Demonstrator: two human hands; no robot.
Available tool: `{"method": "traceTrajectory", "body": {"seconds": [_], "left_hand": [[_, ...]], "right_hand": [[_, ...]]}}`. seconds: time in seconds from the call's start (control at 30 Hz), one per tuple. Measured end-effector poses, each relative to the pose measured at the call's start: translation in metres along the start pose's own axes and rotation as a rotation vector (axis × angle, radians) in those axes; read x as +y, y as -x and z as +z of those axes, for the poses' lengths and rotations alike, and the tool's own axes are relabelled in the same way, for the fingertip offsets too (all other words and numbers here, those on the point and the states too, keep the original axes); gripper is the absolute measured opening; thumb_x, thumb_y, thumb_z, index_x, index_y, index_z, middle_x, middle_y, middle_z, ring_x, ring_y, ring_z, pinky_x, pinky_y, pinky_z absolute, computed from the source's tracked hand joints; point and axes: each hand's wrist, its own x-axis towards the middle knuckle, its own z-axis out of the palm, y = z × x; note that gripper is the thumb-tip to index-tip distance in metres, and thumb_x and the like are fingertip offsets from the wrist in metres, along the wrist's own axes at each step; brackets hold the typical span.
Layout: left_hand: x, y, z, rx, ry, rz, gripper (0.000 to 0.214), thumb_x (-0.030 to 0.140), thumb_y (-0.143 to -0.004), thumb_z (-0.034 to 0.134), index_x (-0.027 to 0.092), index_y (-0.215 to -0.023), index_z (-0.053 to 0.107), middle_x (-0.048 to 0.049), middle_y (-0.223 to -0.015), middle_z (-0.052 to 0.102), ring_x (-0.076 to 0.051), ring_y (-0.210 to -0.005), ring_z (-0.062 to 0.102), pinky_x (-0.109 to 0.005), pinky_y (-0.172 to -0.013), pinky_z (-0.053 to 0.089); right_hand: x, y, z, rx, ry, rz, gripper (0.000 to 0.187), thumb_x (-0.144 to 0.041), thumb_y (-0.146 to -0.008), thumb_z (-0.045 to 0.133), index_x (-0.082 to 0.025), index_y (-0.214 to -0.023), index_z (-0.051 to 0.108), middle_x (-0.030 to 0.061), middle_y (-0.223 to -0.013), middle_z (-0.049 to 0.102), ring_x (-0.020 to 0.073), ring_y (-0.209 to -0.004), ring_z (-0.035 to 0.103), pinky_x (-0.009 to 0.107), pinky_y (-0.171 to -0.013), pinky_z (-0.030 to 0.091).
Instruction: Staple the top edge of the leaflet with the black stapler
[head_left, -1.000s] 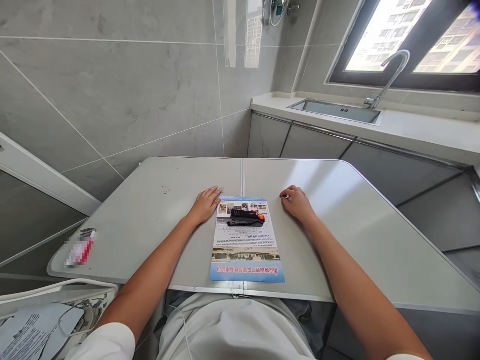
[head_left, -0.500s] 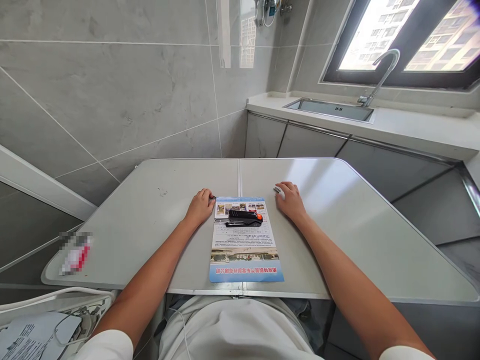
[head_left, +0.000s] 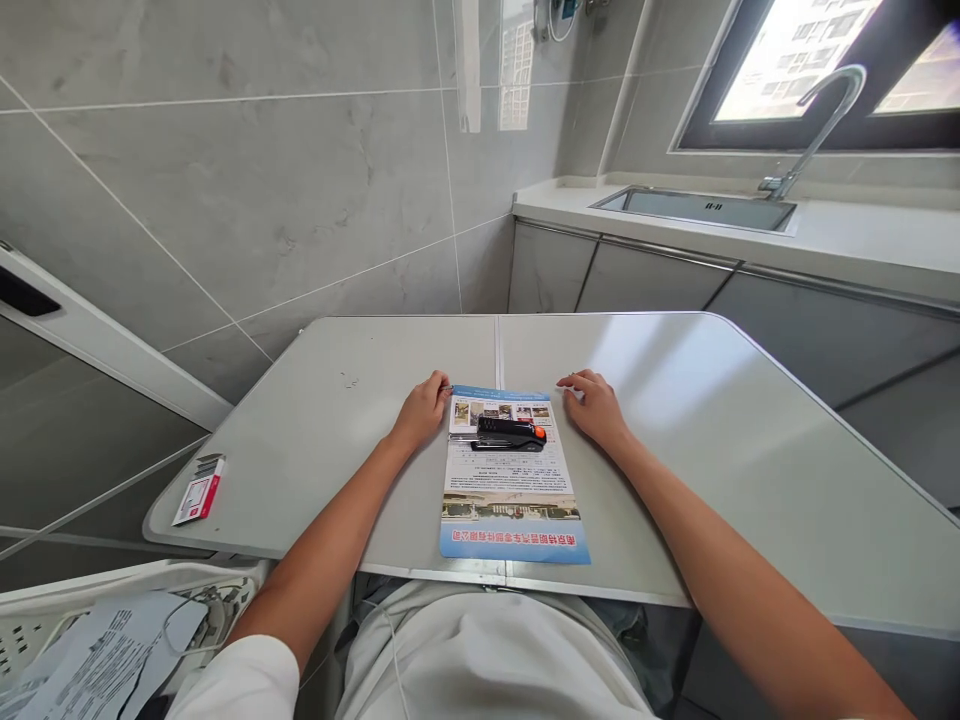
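A black stapler with an orange tip lies across a printed leaflet, its metal channel sticking out toward the left. By the leaflet's top left corner is my left hand, its fingers closed together; a tiny dark thing shows at the fingertips, too small to name. On the other side of the leaflet my right hand rests low at the table, index finger stretched left and thumb apart. A small bit of metal peeks out behind those fingers, mostly hidden.
A small red and white box lies near the left end of the folding table. Below left stands a white basket with papers and cables. A counter with a sink and faucet is at back right.
The view has swung left, so everything sits further right in it. My right index finger has stretched left over the small metal strip that showed at its fingertips. The stapler stays on the leaflet.
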Motion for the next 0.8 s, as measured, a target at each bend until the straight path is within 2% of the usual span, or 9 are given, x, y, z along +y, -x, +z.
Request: {"method": "traceTrajectory", "body": {"seconds": [0.07, 0.13, 0.27, 0.43, 0.57, 0.7, 0.8], "left_hand": [[0.005, 0.001, -0.001, 0.014, 0.071, -0.011, 0.013, 0.028, -0.107, 0.043, 0.024, -0.111, 0.055, -0.003, -0.093, 0.067, -0.021, -0.08, 0.06, -0.034, -0.077, 0.045], [0.008, 0.002, -0.003, 0.065, 0.088, 0.004, 0.017, 0.027, -0.107, 0.041, 0.023, -0.112, 0.057, -0.0037, -0.095, 0.066, -0.02, -0.081, 0.058, -0.033, -0.079, 0.044], [0.012, 0.003, -0.012, 0.14, 0.101, 0.006, 0.022, 0.024, -0.105, 0.038, 0.022, -0.104, 0.06, -0.0048, -0.094, 0.064, -0.02, -0.079, 0.054, -0.034, -0.079, 0.043], [0.016, 0.008, -0.019, -0.004, 0.17, 0.039, 0.023, 0.026, -0.104, 0.038, 0.022, -0.097, 0.059, -0.0034, -0.088, 0.061, -0.02, -0.079, 0.053, -0.033, -0.079, 0.044], [0.023, 0.009, -0.02, -0.134, 0.177, 0.126, 0.033, 0.034, -0.108, 0.037, 0.021, -0.113, 0.067, -0.0079, -0.107, 0.069, -0.021, -0.093, 0.06, -0.034, -0.089, 0.047], [0.023, 0.011, -0.023, -0.256, 0.135, 0.165, 0.036, 0.04, -0.106, 0.052, 0.026, -0.135, 0.07, -0.0075, -0.115, 0.076, -0.024, -0.098, 0.064, -0.037, -0.096, 0.048], [0.019, 0.014, -0.028, -0.247, 0.095, 0.143, 0.038, 0.046, -0.101, 0.064, 0.031, -0.134, 0.073, -0.0056, -0.115, 0.079, -0.025, -0.104, 0.065, -0.039, -0.096, 0.05]], "right_hand": [[-0.001, 0.0, 0.0, -0.012, -0.012, 0.013, 0.029, -0.021, -0.09, 0.051, -0.022, -0.103, 0.077, 0.0099, -0.104, 0.069, 0.028, -0.101, 0.061, 0.044, -0.092, 0.052], [-0.002, 0.0, 0.0, -0.024, -0.012, 0.021, 0.03, -0.02, -0.089, 0.051, -0.022, -0.104, 0.077, 0.01, -0.104, 0.068, 0.0279, -0.101, 0.061, 0.043, -0.089, 0.052], [-0.001, 0.001, 0.001, -0.027, -0.005, 0.021, 0.03, -0.02, -0.09, 0.051, -0.022, -0.103, 0.078, 0.0102, -0.103, 0.068, 0.0278, -0.101, 0.061, 0.043, -0.089, 0.052], [-0.001, 0.001, 0.001, -0.034, 0.006, 0.013, 0.028, -0.02, -0.09, 0.052, -0.022, -0.1, 0.078, 0.0099, -0.102, 0.068, 0.0274, -0.098, 0.061, 0.044, -0.091, 0.052], [-0.007, 0.001, -0.001, 0.011, -0.005, -0.009, 0.029, -0.018, -0.09, 0.051, -0.021, -0.101, 0.077, 0.0095, -0.101, 0.069, 0.0269, -0.097, 0.062, 0.043, -0.09, 0.053], [-0.014, 0.002, -0.003, 0.042, -0.025, -0.043, 0.031, -0.014, -0.088, 0.05, -0.021, -0.102, 0.076, 0.0081, -0.095, 0.071, 0.0249, -0.09, 0.063, 0.041, -0.089, 0.052], [-0.015, 0.002, -0.002, 0.02, -0.041, -0.043, 0.032, -0.012, -0.086, 0.05, -0.021, -0.101, 0.076, 0.0071, -0.093, 0.071, 0.0237, -0.087, 0.063, 0.04, -0.086, 0.052]]}}
